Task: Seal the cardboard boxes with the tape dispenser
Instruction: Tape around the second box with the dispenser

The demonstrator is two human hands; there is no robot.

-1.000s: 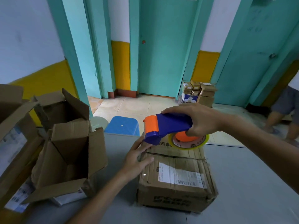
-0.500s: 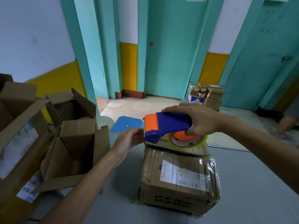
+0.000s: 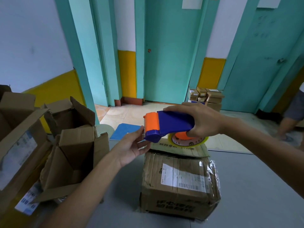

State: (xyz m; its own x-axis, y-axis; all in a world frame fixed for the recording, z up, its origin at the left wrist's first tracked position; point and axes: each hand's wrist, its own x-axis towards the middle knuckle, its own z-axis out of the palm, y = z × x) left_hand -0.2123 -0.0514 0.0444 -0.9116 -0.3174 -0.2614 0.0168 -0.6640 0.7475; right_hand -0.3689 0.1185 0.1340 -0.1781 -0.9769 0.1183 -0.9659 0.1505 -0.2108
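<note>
The right hand (image 3: 203,120) grips the tape dispenser (image 3: 171,124) from above, fingers curled round its blue body. It is held in the air over the far flap of the cardboard box (image 3: 179,185). The tape roll (image 3: 187,140), with a yellowish rim and an orange hub, hangs just above that flap.

The left hand (image 3: 132,146) lies palm up at the dispenser's orange head, its thumb tip at the toothed cutting edge and its fingers reaching under the front. It may be pinching the end of clear tape there, but I cannot tell.

The box sits on the grey tabletop (image 3: 256,186), about midway along the near edge. It has a white shipping label (image 3: 181,177) on top and crinkled clear film on its right side. The seam between its top flaps shows as a dark gap.

Along the tabletop's left edge stand open cardboard boxes (image 3: 74,155), flaps up. Beyond the far edge a blue stool (image 3: 125,131) stands on the tiled floor, and small parcels (image 3: 206,97) are stacked by a teal door.
</note>
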